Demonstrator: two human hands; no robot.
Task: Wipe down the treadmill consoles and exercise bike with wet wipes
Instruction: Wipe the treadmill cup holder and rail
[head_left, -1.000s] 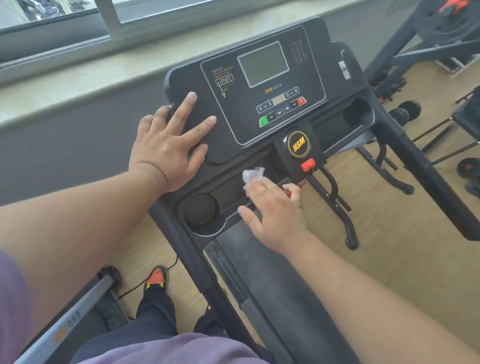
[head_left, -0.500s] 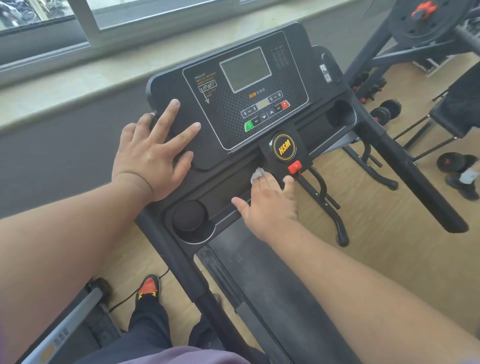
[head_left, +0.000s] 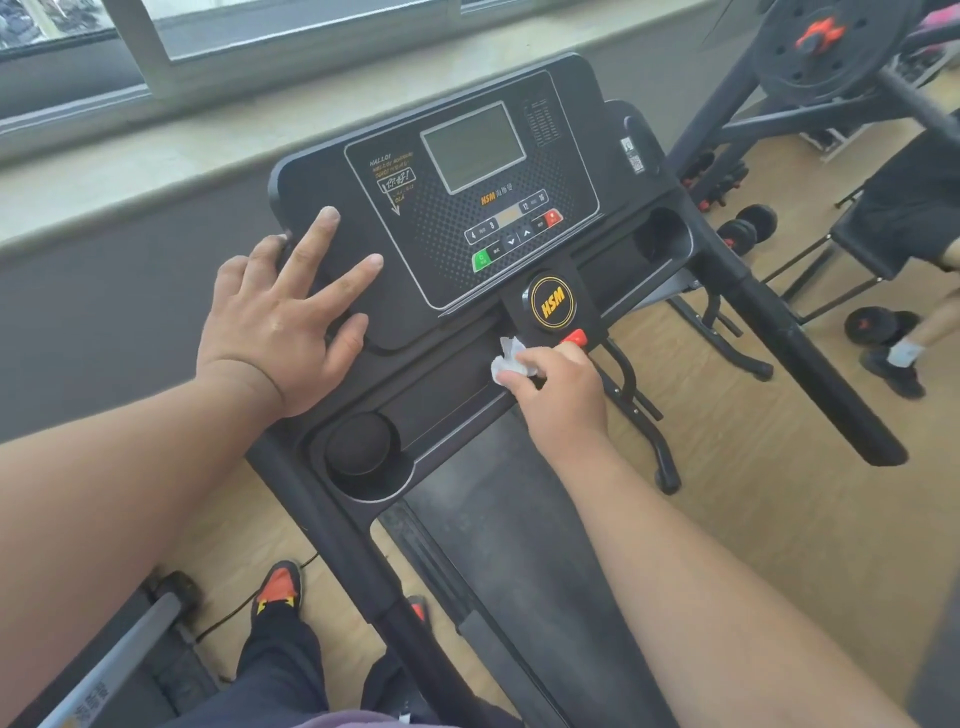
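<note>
Our right hand has slid toward frame center, clutching the wipe against the console below the red key; our left hand stays flat, fingers spread.

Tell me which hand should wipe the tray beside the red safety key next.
Right. The right hand already grips the wet wipe just beside the red key; the left hand lies flat on the console, empty.
</note>
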